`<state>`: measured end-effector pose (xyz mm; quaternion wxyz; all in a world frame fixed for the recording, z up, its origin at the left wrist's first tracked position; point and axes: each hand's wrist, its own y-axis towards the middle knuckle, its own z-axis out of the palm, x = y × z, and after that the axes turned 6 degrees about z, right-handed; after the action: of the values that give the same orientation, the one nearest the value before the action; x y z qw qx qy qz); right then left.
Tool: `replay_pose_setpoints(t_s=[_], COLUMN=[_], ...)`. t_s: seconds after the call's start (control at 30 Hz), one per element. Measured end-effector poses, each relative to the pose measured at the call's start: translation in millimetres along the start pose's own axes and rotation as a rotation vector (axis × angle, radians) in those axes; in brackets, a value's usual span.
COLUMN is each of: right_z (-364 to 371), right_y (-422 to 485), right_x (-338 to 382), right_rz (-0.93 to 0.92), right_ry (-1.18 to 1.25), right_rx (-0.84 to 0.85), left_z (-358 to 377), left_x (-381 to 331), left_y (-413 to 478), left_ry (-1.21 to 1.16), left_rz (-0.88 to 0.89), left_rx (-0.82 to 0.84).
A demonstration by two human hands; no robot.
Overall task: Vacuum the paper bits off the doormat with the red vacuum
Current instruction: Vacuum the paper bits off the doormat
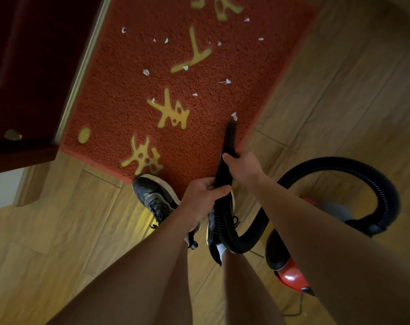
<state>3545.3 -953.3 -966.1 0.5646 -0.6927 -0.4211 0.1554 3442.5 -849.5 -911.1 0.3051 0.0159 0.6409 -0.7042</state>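
1. Your right hand (242,166) has its grip clenched round the black nozzle (229,139) about halfway along it, the thumb lying across the near side.
2. Your left hand (202,198) grasps lower down, where the nozzle meets the ribbed black hose (387,191). Its fingers curl round the tube from the left.
3. The nozzle slants away from you over the doormat (119,90), and its tip sits close to the mat's right edge, not far from the near right corner. You cannot tell whether the tip touches the pile.
4. 1 paper bit (234,116) lies just beyond the tip, nearly touching it.
5. The other paper bits (146,72) are scattered over the middle and far part of the doormat, among the yellow characters, well apart from each other.
6. The hose runs back past your legs, then arcs in a wide loop to the right over the floor (340,90).
7. The red vacuum (290,275) stands on the floor to your right, off the mat and partly hidden by your right forearm.
8. The toe of 1 dark shoe (152,193) rests on the mat's near edge.
9. A dark door (30,66) runs along the mat's left edge.
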Motion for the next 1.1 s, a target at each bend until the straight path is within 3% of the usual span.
replay_pose_setpoints(t_s=[0.53, 1.1], right_z=[-7, 26], right_y=[11, 12], right_x=[19, 72], right_rz=[-0.031, -0.144], right_ry=[0.032, 0.011], right_rx=[-0.006, 0.03], left_z=[-2, -52], left_x=[-17, -34], left_y=[14, 23], left_ry=[0.055, -0.002], left_rz=[0.027, 0.062], left_rx=[0.008, -0.015])
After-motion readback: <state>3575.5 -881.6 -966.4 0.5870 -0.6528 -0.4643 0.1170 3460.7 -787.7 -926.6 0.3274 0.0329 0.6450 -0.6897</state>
